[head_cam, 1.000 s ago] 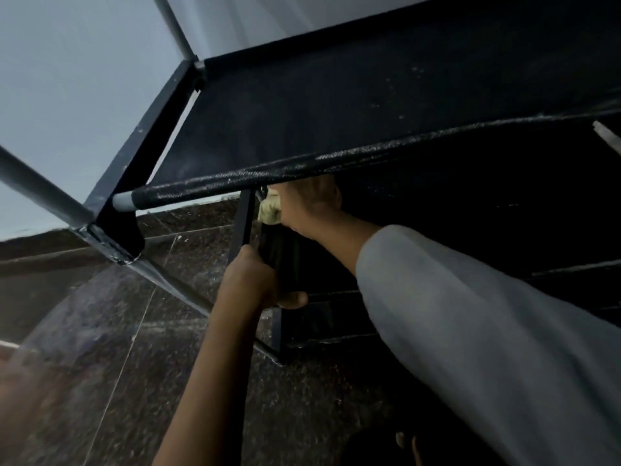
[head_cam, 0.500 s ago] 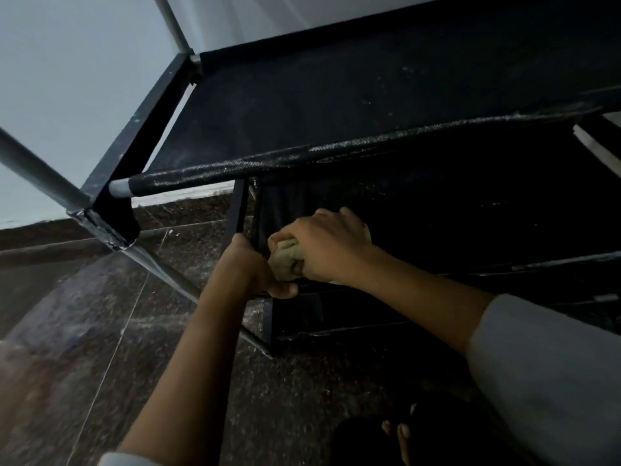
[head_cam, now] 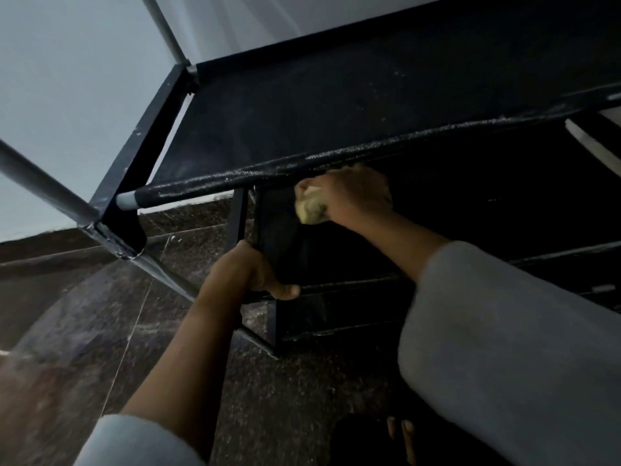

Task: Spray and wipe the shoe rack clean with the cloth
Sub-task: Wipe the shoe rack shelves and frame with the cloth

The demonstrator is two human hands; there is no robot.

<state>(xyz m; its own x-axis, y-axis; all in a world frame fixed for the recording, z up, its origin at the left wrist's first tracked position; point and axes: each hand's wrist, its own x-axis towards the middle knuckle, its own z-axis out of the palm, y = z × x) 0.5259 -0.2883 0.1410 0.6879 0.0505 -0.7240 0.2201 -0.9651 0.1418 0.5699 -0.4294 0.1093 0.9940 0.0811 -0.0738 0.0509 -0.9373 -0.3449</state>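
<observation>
The black shoe rack (head_cam: 336, 109) has dusty fabric shelves on a dark frame with grey poles. My right hand (head_cam: 356, 196) is closed around a bunched yellowish cloth (head_cam: 311, 205), pressed against the rack's inner side panel just under the front bar of the upper shelf. My left hand (head_cam: 247, 274) grips the front upright post of the rack lower down, thumb wrapped around it. No spray bottle is in view.
Dark speckled floor tiles (head_cam: 100, 314) spread to the left and front. A pale wall (head_cam: 67, 79) stands behind the rack. My bare toes (head_cam: 400, 428) show at the bottom. A light object (head_cam: 591, 139) lies on a lower shelf at the right.
My right hand with the cloth dropped down beside the left hand, then rose again to just under the upper shelf's bar. The left hand kept its grip on the post.
</observation>
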